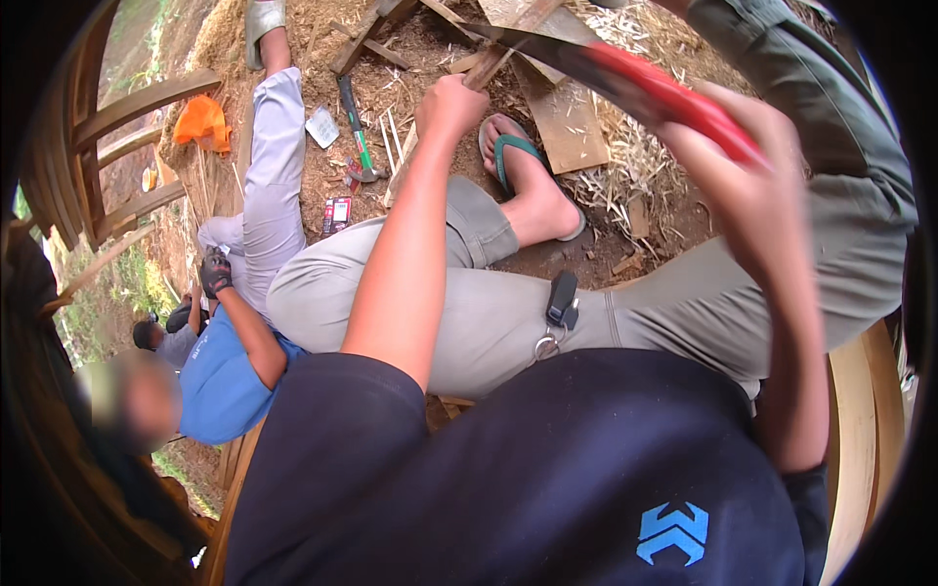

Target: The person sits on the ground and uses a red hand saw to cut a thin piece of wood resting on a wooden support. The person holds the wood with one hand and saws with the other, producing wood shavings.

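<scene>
At the top centre my left hand (pixel 451 105) is closed around a narrow wooden stick (pixel 528 24) that slants away up and to the right. My right hand (pixel 733 161), smeared by motion, grips the red handle of a long-bladed tool (pixel 576 61). Its dark blade tapers leftward and crosses over the stick; blur hides whether it is a machete or a saw, and whether it touches the wood. Under the blade, a flat wooden board (pixel 567 127) lies on the ground beside my sandalled foot (pixel 528 181).
A hammer (pixel 362 137) with a green and black handle lies left of my left hand, near a small red package (pixel 336 215). Wood shavings (pixel 635 146) cover the ground. A person in a blue shirt (pixel 230 376) sits at left, legs stretched forward. An orange cloth (pixel 203 124) lies beyond.
</scene>
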{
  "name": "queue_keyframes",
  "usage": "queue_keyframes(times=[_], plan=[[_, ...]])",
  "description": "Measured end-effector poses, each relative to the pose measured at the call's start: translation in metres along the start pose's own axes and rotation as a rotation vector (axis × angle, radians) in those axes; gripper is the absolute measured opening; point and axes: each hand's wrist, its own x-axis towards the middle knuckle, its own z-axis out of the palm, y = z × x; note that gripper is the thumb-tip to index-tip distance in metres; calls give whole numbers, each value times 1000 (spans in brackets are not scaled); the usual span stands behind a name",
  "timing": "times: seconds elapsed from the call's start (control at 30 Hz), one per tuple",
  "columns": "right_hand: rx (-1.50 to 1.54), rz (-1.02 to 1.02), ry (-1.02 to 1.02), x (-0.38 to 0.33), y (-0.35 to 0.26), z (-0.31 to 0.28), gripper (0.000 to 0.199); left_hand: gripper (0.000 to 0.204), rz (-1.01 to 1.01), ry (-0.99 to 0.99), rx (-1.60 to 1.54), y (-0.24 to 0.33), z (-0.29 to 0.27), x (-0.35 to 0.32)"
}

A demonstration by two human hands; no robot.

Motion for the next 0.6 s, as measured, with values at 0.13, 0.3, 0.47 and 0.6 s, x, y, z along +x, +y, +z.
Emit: queue_keyframes(times=[0.13, 0.3, 0.47, 0.6], plan=[[43, -44, -111, -5, 8, 26, 16, 35, 8, 38, 42, 1, -1, -4], [0, -107, -167, -5, 6, -14, 17, 38, -12, 19, 19, -5, -3, -6], [-14, -188, -125, -4, 18, 9, 17, 39, -4, -17, 13, -1, -2, -7], [-9, -122, -233, -12, 11, -26, 25, 39, -24, 5, 23, -8, 0, -3]])
